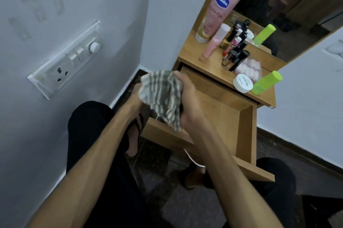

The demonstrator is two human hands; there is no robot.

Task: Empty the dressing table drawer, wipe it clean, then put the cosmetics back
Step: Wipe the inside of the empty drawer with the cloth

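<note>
Pale grey walls meet in a corner, with a white switch panel (pixel 66 58) on the left wall and a small wooden dressing table (pixel 194 55) set against the far wall beneath a mirror (pixel 289 4). Its drawer (pixel 246 131) is pulled out toward me and its wooden floor is bare. My cosmetics stand crowded on the tabletop: a tall pink tube (pixel 220 7) leans at the far left, a slim pink bottle (pixel 216 41) tilts just beside it, and a cluster of nail polish bottles (pixel 234 47) and dark tubes sits to its right. Nearer the right edge lie a clear pack of false nails (pixel 249 69), a round white jar (pixel 242 83) and a bright green bottle (pixel 267 82) on its side, touching the jar.

Over the near left corner of the drawer, I hold a grey and white checked cloth (pixel 163 97) bunched between both hands. My right hand (pixel 187 101) has its fingers closed on the cloth's right side. My left hand (pixel 134 97) grips it from the left, mostly hidden behind the fabric. Below, my knees in dark trousers frame a dark speckled floor (pixel 167 200).
</note>
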